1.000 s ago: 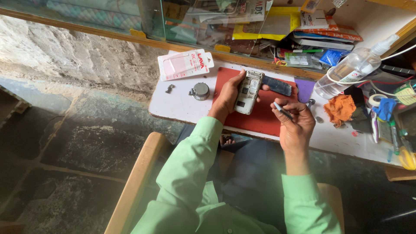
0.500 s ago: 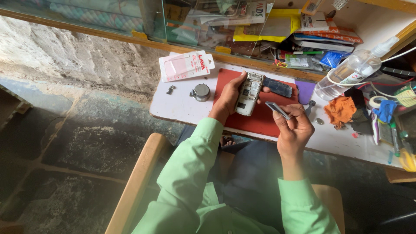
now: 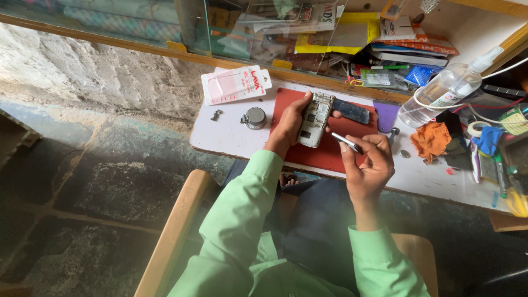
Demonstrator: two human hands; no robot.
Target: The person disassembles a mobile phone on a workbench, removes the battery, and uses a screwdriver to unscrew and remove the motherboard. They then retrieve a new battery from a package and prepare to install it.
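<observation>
My left hand (image 3: 287, 122) grips an opened mobile phone (image 3: 314, 118), its back off and its insides showing, and holds it on a red work mat (image 3: 330, 154). My right hand (image 3: 369, 164) hovers just right of the phone and pinches a thin metal tool (image 3: 346, 141) whose tip points toward the phone. A dark phone part (image 3: 352, 111) lies on the mat beyond the phone. Both arms wear light green sleeves.
A white table (image 3: 231, 137) carries a small round metal tin (image 3: 254, 117), a screw-like part (image 3: 216, 114), a pink blister pack (image 3: 235, 84), a purple piece (image 3: 386, 115), an orange cloth (image 3: 430, 140), a clear spray bottle (image 3: 440, 91) and tape rolls. Cluttered shelves stand behind. A wooden chair arm (image 3: 170, 231) is at my left.
My right hand has shifted slightly with the tool, which now points more toward the phone. The left hand keeps its hold on the phone.
</observation>
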